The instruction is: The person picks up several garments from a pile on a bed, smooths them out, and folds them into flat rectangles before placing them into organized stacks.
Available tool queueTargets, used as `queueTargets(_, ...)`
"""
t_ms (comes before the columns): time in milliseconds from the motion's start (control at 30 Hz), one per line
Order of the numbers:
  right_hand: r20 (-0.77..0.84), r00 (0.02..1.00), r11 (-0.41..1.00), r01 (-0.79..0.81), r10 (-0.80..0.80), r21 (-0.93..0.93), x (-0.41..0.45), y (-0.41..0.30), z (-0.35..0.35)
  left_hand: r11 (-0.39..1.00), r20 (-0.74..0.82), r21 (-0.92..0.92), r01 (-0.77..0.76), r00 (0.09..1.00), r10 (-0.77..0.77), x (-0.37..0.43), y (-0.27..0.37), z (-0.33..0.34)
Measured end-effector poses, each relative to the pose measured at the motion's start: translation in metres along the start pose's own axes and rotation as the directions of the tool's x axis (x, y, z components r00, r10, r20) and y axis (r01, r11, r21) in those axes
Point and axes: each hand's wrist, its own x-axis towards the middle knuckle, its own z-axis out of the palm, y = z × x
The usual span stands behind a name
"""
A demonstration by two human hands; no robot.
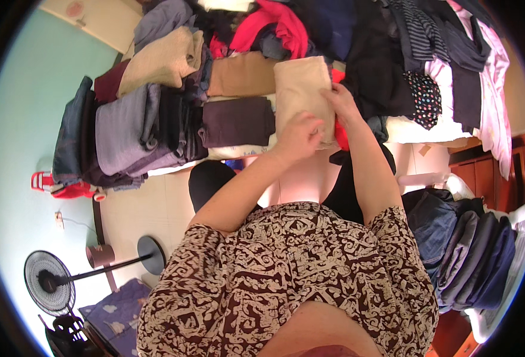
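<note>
A folded cream garment (300, 87) lies before me at the bed's near edge, partly over something red. My left hand (302, 129) is above its lower part with the fingers curled; whether it touches the cloth I cannot tell. At its right edge my right hand (342, 101) has thumb and fingers on the fabric. To the left of it lie a folded dark purple garment (238, 122) and, farther back, a folded tan garment (243, 73). A stack with a folded grey garment (126, 129) stands farther left.
Loose dark clothes (374, 58), a pink-red garment (276, 22) and a polka-dot cloth (424, 100) cover the back and right of the bed. Folded jeans (432, 227) fill a basket at the right. A standing fan (50, 282) and a quilted blue cloth (117, 312) are at lower left.
</note>
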Motion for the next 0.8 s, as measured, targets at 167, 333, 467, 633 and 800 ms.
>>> queueTargets(167, -0.139, 0.976, 0.969, 0.139, -0.170, -0.204, 0.003, -0.003, 0.017, 0.864, -0.198, -0.100, 0.494, 0.841, -0.504, -0.024, -0.074, -0.018)
queueTargets(333, -0.122, 0.908, 0.673, 0.202, -0.401, -0.711, -0.004, -0.003, 0.020, 0.244, 0.277, -0.712, 0.659, 0.582, -0.765, -0.022, -0.076, -0.011)
queueTargets(467, 0.103, 0.774, 0.271, 0.340, -0.625, -0.901, -0.043, -0.011, 0.019, -0.054, 0.515, -0.768, 0.638, 0.565, -0.644, -0.010, -0.056, -0.037)
queueTargets(633, 0.141, 0.903, 0.129, 0.209, -0.406, -0.969, -0.069, -0.015, 0.033, -0.283, 0.473, -0.881, 0.381, 0.674, -0.567, -0.004, -0.080, -0.024)
queueTargets(800, 0.171, 0.857, 0.203, 0.301, -0.486, -0.932, -0.078, -0.011, 0.033, -0.281, 0.534, -0.837, 0.469, 0.592, -0.603, 0.003, -0.088, -0.019)
